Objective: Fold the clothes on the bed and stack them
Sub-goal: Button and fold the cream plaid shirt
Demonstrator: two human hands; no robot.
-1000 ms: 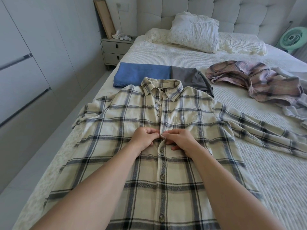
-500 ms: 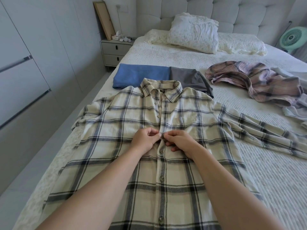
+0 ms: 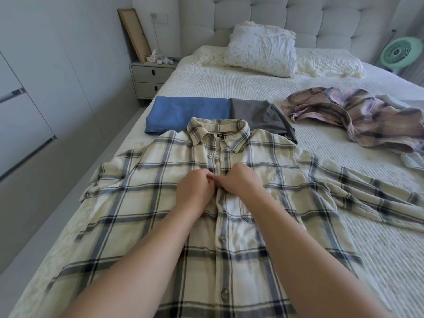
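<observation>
A wide bed with a ribbed white cover fills the view, its left edge dropping to the floor beside a wall of pale wardrobe doors. Spread face up across the near half lies a cream plaid shirt, collar pointing toward the headboard, one sleeve reaching right, the other bunched near the bed's left edge. Beyond the collar sit a folded blue garment and a folded grey garment, side by side and touching. A crumpled pink plaid garment lies well apart to the right.

Both hands meet at the shirt's button placket at chest height. The left hand and the right hand have fingers curled, each pinching an edge of the placket, apparently fastening a button. The buttons below look done up; those above, toward the collar, look open.

To do this well, hold the buttonhole side flat and taut and line up the plaid before pushing the button through.

Open cover lies to the right of the shirt for folding; the left sleeve sits close to the bed's edge and could slide off
</observation>
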